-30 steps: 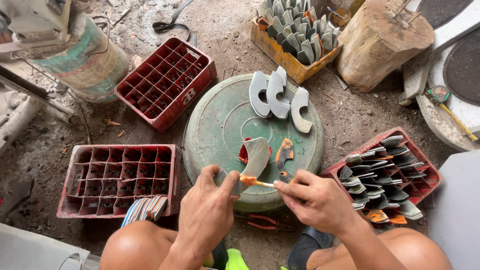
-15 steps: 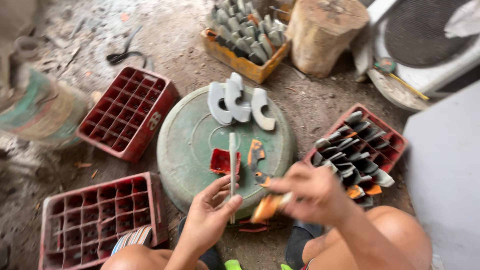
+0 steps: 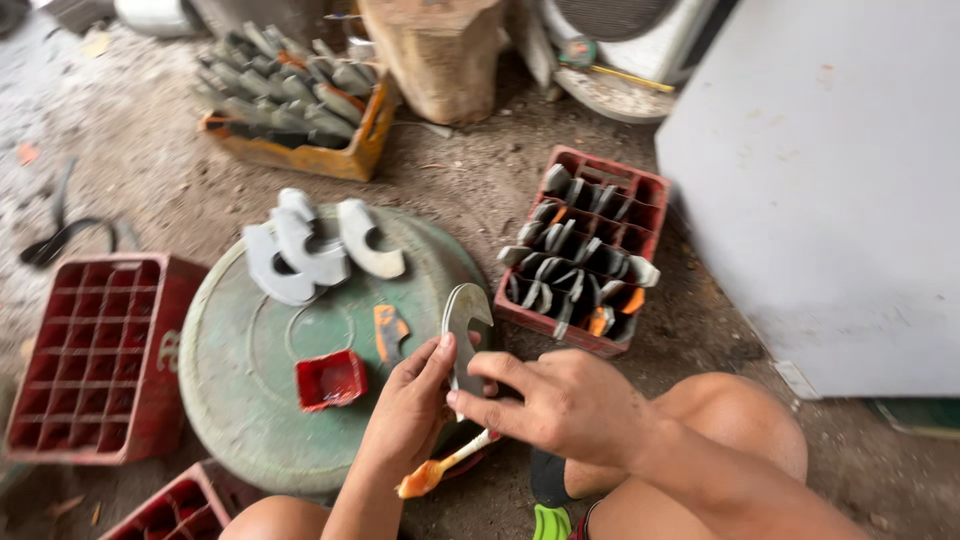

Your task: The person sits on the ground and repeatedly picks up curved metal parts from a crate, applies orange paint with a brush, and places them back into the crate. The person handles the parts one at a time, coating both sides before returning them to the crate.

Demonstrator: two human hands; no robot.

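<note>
Over the round green drum lid [image 3: 250,370], beside a small red tray [image 3: 330,380], the left hand [image 3: 410,410] pinches a curved grey metal piece [image 3: 465,330] upright; the right hand [image 3: 560,400] grips an orange-tipped brush [image 3: 440,468] near a red crate [image 3: 590,250].

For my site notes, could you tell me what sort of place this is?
Probably an informal outdoor workshop: bare dirt ground, red crates packed with curved metal pieces, and a green drum lid used as a low workbench.
</note>
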